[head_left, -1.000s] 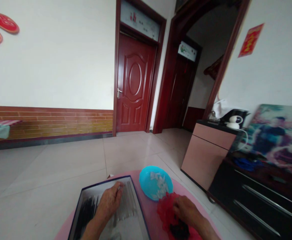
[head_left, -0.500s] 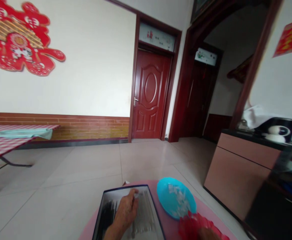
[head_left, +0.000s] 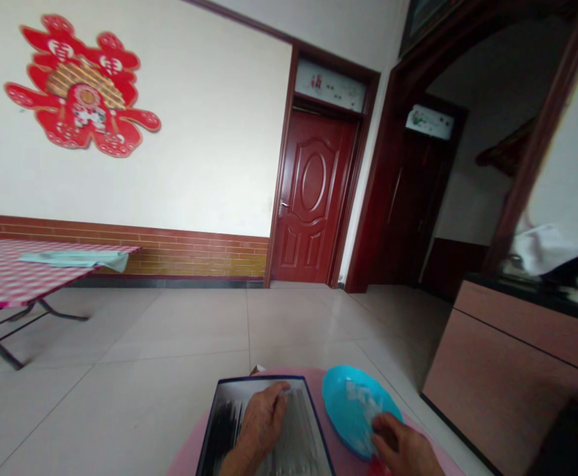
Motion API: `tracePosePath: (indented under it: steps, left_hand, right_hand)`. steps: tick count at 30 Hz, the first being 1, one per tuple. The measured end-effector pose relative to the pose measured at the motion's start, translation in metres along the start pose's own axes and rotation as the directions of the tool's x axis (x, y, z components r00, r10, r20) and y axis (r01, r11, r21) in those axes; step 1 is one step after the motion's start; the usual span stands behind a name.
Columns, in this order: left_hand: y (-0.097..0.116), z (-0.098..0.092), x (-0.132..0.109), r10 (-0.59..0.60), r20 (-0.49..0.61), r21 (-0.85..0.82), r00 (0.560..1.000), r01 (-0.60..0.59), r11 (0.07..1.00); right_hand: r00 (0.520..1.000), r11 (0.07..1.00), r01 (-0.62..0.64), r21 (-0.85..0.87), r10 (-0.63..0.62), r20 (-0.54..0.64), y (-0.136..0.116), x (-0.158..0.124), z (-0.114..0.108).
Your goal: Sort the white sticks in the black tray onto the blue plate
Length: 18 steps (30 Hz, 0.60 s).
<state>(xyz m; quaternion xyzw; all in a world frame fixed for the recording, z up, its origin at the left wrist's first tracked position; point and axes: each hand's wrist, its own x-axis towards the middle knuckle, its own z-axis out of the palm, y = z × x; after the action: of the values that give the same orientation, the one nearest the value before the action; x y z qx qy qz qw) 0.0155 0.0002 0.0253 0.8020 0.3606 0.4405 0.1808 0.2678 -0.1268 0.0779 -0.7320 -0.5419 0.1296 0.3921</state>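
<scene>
My left hand pinches clear plastic; right hand grip unclear. Box appears part-filled; pieces remain in bowl.

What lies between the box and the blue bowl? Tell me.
In the head view, a narrow strip of pink tabletop lies between the box and the blue bowl.

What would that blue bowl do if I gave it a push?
The blue bowl would probably slide rather than roll, since it sits open side up on the pink table. It looks like plastic, so it may be light for its size. The clear pieces inside might shift about, because they seem to lie loose.
</scene>
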Motion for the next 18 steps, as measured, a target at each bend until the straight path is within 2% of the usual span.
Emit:
tracePosePath:
  steps: [2, 4, 7, 10, 13, 18]
  left_hand:
    - [0.0, -0.001, 0.0, -0.032, -0.024, -0.012, 0.999, 0.032, 0.999]
    - [0.0, -0.003, 0.001, -0.068, -0.058, -0.021, 0.996, 0.067, 0.998]
    - [-0.001, -0.009, 0.002, -0.079, -0.135, -0.047, 0.988, 0.073, 0.996]
    - [-0.002, -0.014, 0.006, -0.061, -0.181, -0.077, 0.982, 0.048, 0.996]
    - [-0.002, -0.015, 0.008, -0.061, -0.214, -0.08, 0.975, 0.045, 0.996]
    - [0.002, -0.011, 0.009, -0.052, -0.172, -0.08, 0.984, 0.039, 0.996]
  right_hand:
    - [0.997, 0.971, 0.064, 0.232, -0.072, 0.023, -0.039, 0.015, 0.017]
    - [0.993, 0.91, 0.079, 0.406, -0.109, 0.051, -0.072, 0.027, 0.044]
    - [0.997, 0.804, 0.024, 0.594, -0.066, 0.048, -0.099, 0.043, 0.091]
    - [0.999, 0.714, -0.032, 0.699, 0.013, 0.033, -0.099, 0.052, 0.132]
    - [0.997, 0.641, -0.074, 0.764, 0.038, 0.065, -0.084, 0.053, 0.159]
    - [0.987, 0.513, -0.147, 0.846, 0.022, 0.158, -0.067, 0.045, 0.174]
